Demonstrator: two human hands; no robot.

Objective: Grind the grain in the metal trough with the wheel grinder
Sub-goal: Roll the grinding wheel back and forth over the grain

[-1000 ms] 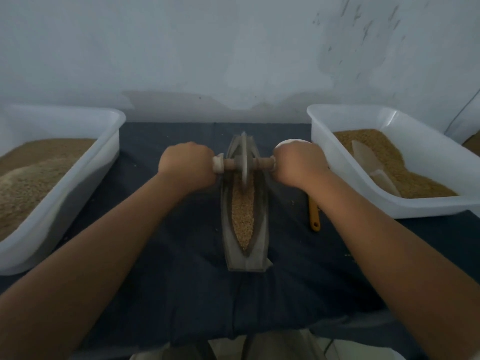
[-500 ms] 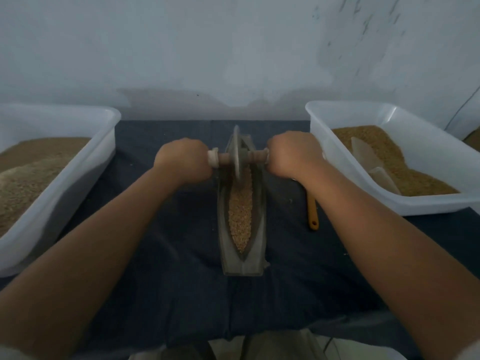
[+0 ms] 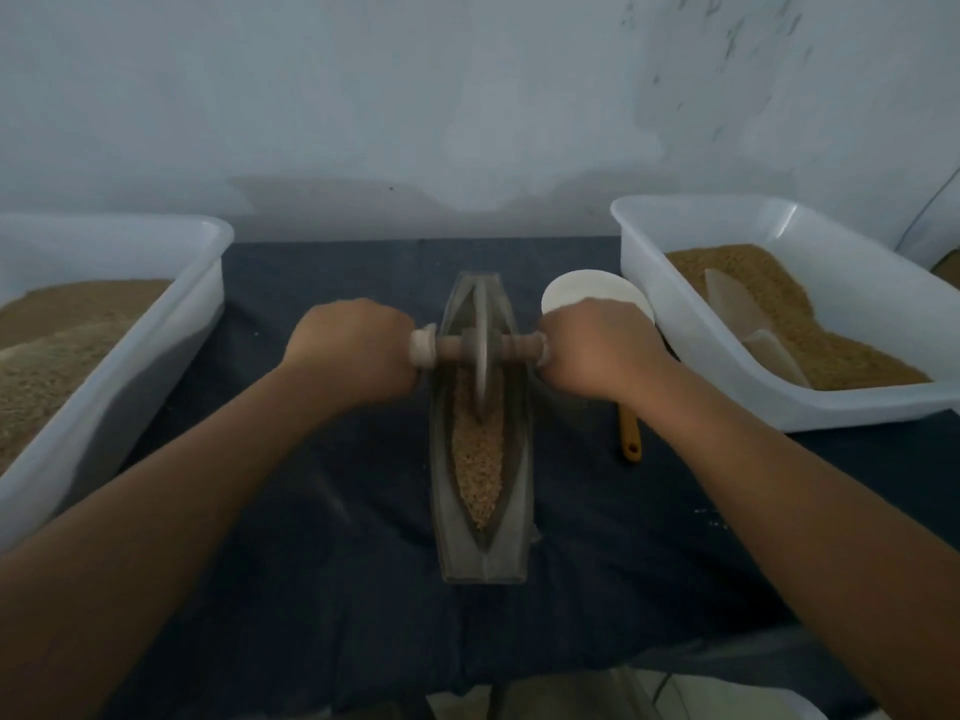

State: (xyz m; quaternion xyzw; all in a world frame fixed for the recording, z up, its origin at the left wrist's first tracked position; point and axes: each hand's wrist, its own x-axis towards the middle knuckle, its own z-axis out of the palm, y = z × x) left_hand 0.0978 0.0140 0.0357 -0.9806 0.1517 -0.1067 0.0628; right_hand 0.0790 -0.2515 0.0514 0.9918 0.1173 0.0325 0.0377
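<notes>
The grain (image 3: 478,470) lies in the metal trough (image 3: 483,569), which runs from 12 to 6 o'clock at the middle of the dark cloth (image 3: 337,511). Most of what shows is heaped in the near half. The wheel grinder (image 3: 482,376) stands edge-on in the far half, its rim down in the grain. The left hand (image 3: 353,350) is wrapped round the axle at 9 o'clock of the wheel and the right hand (image 3: 597,350) at 3 o'clock. This looks like mid-grind, with many kernels seemingly whole. The next stroke likely calls for even downward pressure from both hands, rolling toward 6 without tipping the wheel. A white bowl (image 3: 582,298) sits at 1 o'clock, with grain-filled tubs at 3 (image 3: 727,376) and 9 (image 3: 130,366).
</notes>
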